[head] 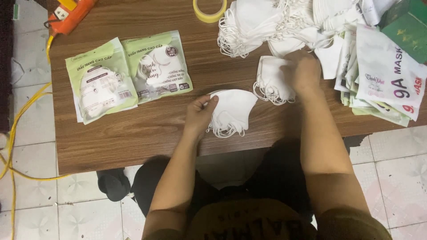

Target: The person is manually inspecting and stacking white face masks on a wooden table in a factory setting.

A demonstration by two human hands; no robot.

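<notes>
Head view: left hand (199, 113) pinches the near stack of white masks (231, 111) at the table (133, 133) edge, right hand (304, 73), fingers curled, grips the small mask bundle (269, 80) farther right; loose ear loops could snag and scatter either stack.

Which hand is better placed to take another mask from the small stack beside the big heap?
Probably the right hand: it already rests on the small stack of white masks. The left hand is pinching the folded mask bundle nearer the table edge.
</notes>
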